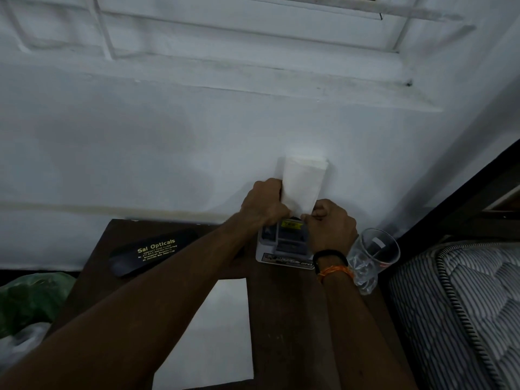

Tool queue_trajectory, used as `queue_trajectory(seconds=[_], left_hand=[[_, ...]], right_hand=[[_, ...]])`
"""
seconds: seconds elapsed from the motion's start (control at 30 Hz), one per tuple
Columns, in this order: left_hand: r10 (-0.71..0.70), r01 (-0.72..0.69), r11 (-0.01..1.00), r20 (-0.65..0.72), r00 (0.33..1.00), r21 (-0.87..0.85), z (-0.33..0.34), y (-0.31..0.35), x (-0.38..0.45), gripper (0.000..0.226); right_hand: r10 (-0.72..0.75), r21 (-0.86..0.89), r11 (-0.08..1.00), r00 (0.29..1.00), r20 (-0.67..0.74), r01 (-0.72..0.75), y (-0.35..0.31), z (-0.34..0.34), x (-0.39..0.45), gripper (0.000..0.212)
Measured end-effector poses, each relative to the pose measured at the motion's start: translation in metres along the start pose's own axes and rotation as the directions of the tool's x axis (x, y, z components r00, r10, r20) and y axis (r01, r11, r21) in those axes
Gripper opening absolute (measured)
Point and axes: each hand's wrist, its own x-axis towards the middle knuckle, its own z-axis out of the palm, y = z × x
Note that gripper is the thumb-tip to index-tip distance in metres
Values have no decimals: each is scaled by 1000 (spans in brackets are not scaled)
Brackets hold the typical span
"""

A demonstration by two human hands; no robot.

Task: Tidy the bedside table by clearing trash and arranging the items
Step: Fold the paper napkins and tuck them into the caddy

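Note:
A folded white tissue (302, 181) stands upright against the wall at the back of the dark wooden bedside table (284, 299). My left hand (263, 204) grips its left lower edge and my right hand (327, 225) pinches its lower right corner. Just under the hands lies a small white and grey packet (284, 246) with a yellow label. A black spectacle case (153, 250) marked "Sai Opticals" lies at the table's back left. A clear drinking glass (371, 256) lies tipped at the right edge. A white sheet of paper (213, 330) lies flat near the front.
A white wall (197, 136) rises right behind the table. A mattress with a grey striped cover (461, 305) adjoins the table on the right. On the left, below the table, sit a green plastic bag (31, 299) and a pale bag (22, 347).

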Motion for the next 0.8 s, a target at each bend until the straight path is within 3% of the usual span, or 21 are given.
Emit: queue_trajectory(seconds=[0.13, 0.33, 0.47, 0.63, 0.8], left_hand=[[-3, 3, 1000, 29, 1000, 9, -1, 1, 1, 51], [12, -14, 999, 35, 999, 47, 1, 1, 3, 44], [24, -27, 997, 44, 999, 66, 0, 2, 3, 46], [59, -59, 998, 21, 998, 38, -7, 4, 0, 40], [65, -65, 998, -33, 997, 15, -13, 7, -3, 30]], right_hand=[[11, -41, 999, 999, 32, -10, -5, -5, 3, 8], [2, 103, 995, 999, -39, 2, -8, -4, 5, 27], [-13, 42, 999, 999, -30, 14, 0, -1, 5, 9], [21, 26, 999, 1000, 12, -21, 3, -3, 6, 18], [25, 115, 993, 998, 55, -31, 1, -8, 12, 10]])
